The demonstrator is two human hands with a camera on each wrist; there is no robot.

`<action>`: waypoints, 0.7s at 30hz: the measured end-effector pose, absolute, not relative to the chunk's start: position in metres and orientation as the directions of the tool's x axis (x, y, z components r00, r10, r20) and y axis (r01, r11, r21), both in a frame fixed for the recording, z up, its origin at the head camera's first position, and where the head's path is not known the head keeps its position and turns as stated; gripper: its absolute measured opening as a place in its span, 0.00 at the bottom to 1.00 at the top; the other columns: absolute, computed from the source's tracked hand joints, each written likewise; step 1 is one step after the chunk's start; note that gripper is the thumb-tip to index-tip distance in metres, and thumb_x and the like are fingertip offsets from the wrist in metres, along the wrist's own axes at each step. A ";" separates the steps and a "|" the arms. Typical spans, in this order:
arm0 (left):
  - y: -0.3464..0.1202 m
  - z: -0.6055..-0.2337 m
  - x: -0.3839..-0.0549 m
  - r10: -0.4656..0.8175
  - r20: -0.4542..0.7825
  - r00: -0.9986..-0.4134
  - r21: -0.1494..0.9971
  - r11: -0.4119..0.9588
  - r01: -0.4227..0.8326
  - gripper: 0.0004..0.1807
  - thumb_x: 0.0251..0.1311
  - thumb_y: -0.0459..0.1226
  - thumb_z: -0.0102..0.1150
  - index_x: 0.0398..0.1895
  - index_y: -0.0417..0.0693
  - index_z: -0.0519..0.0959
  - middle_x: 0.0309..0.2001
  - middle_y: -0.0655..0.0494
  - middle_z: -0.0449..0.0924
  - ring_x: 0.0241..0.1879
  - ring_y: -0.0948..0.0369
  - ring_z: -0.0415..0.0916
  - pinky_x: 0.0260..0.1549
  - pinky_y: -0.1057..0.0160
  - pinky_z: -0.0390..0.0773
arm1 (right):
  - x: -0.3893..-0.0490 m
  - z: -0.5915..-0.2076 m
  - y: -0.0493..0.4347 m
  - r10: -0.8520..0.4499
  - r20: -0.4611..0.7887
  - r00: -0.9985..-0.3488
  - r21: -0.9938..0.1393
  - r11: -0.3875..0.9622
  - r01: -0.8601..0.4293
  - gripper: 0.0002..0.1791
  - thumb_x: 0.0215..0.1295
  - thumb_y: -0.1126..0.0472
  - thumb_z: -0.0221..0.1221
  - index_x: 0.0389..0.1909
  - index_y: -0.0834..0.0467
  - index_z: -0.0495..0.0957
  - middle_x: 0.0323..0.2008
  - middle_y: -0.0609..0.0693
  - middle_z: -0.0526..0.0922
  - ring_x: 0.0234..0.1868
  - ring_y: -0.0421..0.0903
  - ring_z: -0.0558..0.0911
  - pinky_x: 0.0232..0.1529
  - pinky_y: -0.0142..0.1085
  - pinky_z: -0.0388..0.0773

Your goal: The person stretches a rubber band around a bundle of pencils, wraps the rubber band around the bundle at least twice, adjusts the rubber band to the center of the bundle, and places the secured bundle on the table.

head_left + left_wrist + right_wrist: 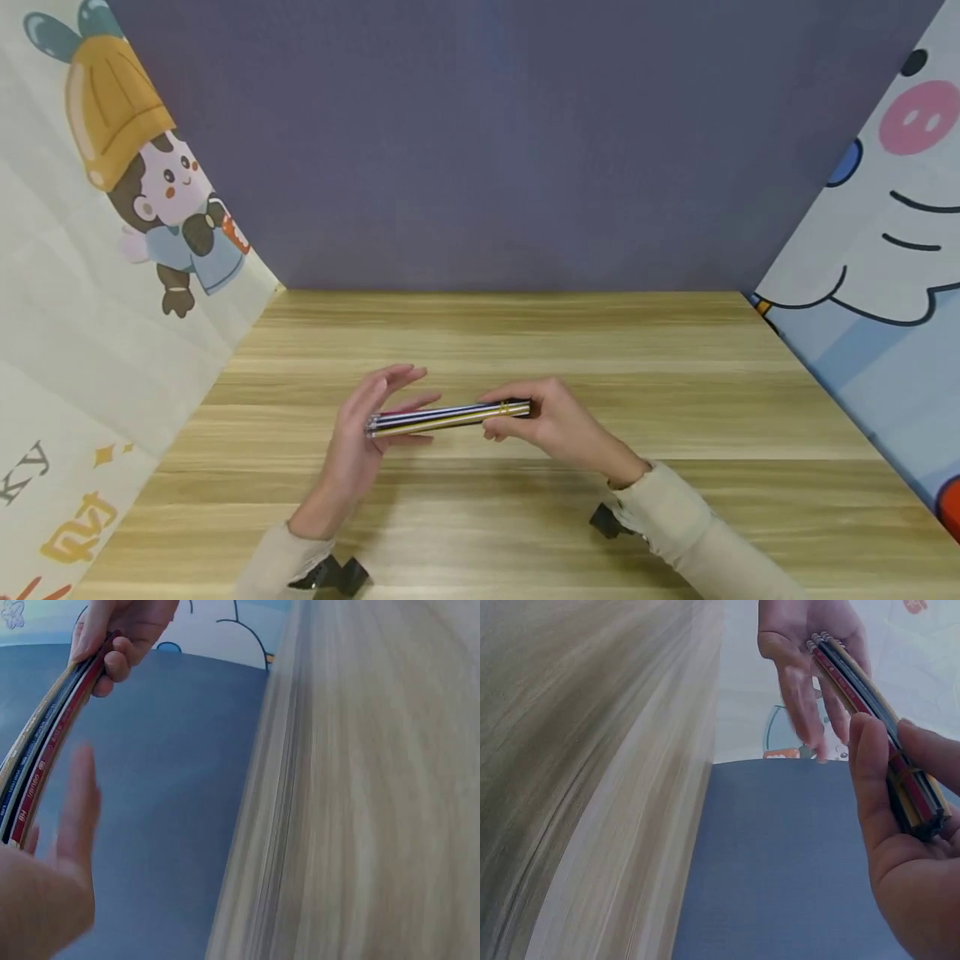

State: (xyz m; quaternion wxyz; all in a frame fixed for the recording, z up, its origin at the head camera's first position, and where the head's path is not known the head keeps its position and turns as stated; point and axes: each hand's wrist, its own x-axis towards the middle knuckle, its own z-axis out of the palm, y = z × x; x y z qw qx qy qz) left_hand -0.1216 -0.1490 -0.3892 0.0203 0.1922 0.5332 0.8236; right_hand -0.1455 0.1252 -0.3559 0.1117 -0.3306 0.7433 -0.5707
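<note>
A bundle of pencils [446, 416], striped in red, dark blue and yellow, is held nearly level above the table. My right hand [558, 423] pinches its right end between thumb and fingers, close to a yellow rubber band [904, 778] wound round the pencils. At the opposite end, the silvery pencil tips meet the palm of my left hand [354, 437], whose fingers are spread and extended along both sides of the bundle. Red and dark barrels with small printed lettering show on the pencils [46, 742] in the left wrist view.
Beneath both hands is a wood-grain table [637, 358]. A dark grey-blue panel [480, 150] rises at its back edge. Cartoon-printed sheets flank the table, a pale one [52, 292] at left and a blue and white one [885, 350] at right.
</note>
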 end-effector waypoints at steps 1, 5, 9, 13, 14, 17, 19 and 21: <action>-0.150 -0.389 -0.122 0.264 0.295 -0.918 0.881 -0.448 0.154 0.23 0.81 0.38 0.29 0.66 0.31 0.65 0.67 0.35 0.68 0.58 0.38 0.75 0.36 0.43 0.86 | -0.145 -0.356 0.125 -0.621 0.218 -0.753 -0.920 0.126 -0.370 0.15 0.66 0.62 0.65 0.52 0.61 0.83 0.35 0.53 0.88 0.35 0.55 0.88 0.36 0.46 0.88; -0.154 -0.389 -0.120 0.337 0.338 -0.879 0.845 -0.520 0.126 0.23 0.81 0.35 0.26 0.64 0.33 0.69 0.66 0.37 0.70 0.58 0.41 0.77 0.34 0.51 0.88 | -0.146 -0.359 0.122 -0.626 0.231 -0.745 -0.913 0.125 -0.388 0.14 0.67 0.63 0.65 0.52 0.61 0.83 0.34 0.53 0.88 0.34 0.54 0.87 0.34 0.42 0.89; -0.155 -0.387 -0.120 0.316 0.370 -0.874 0.811 -0.568 0.138 0.22 0.81 0.34 0.28 0.61 0.32 0.73 0.62 0.39 0.75 0.56 0.42 0.78 0.32 0.57 0.88 | -0.146 -0.360 0.120 -0.632 0.230 -0.740 -0.906 0.138 -0.399 0.14 0.66 0.62 0.65 0.51 0.61 0.83 0.33 0.52 0.88 0.32 0.55 0.86 0.32 0.45 0.88; -0.153 -0.386 -0.121 0.257 0.313 -0.914 0.813 -0.570 0.119 0.21 0.81 0.37 0.33 0.56 0.34 0.77 0.55 0.40 0.81 0.53 0.44 0.81 0.29 0.60 0.88 | -0.148 -0.359 0.125 -0.645 0.182 -0.742 -0.901 0.192 -0.388 0.19 0.66 0.57 0.66 0.56 0.58 0.80 0.37 0.50 0.87 0.34 0.54 0.86 0.33 0.46 0.88; -0.153 -0.386 -0.122 0.244 0.297 -0.923 0.814 -0.571 0.111 0.21 0.81 0.38 0.34 0.55 0.35 0.77 0.54 0.41 0.81 0.53 0.45 0.81 0.29 0.60 0.88 | -0.148 -0.358 0.127 -0.640 0.170 -0.749 -0.901 0.207 -0.381 0.20 0.66 0.56 0.66 0.57 0.57 0.80 0.38 0.50 0.86 0.34 0.54 0.86 0.33 0.45 0.88; -0.152 -0.385 -0.124 0.230 0.271 -0.935 0.813 -0.575 0.094 0.21 0.81 0.40 0.35 0.55 0.37 0.77 0.54 0.42 0.82 0.52 0.46 0.82 0.31 0.59 0.88 | -0.150 -0.353 0.136 -0.618 0.163 -0.769 -0.896 0.233 -0.377 0.20 0.64 0.56 0.67 0.57 0.54 0.80 0.42 0.49 0.86 0.33 0.50 0.85 0.31 0.40 0.87; -0.152 -0.386 -0.124 0.238 0.268 -0.934 0.812 -0.577 0.086 0.21 0.81 0.41 0.34 0.56 0.37 0.77 0.54 0.42 0.82 0.53 0.46 0.82 0.32 0.58 0.88 | -0.152 -0.350 0.139 -0.611 0.185 -0.770 -0.891 0.227 -0.394 0.18 0.64 0.57 0.68 0.55 0.53 0.82 0.42 0.48 0.87 0.30 0.46 0.84 0.28 0.36 0.85; -0.151 -0.386 -0.124 0.249 0.270 -0.930 0.813 -0.576 0.083 0.22 0.81 0.41 0.33 0.57 0.38 0.76 0.55 0.43 0.82 0.53 0.47 0.81 0.33 0.58 0.88 | -0.153 -0.350 0.139 -0.610 0.209 -0.764 -0.883 0.217 -0.416 0.17 0.63 0.57 0.68 0.52 0.54 0.84 0.40 0.47 0.88 0.27 0.44 0.83 0.25 0.35 0.83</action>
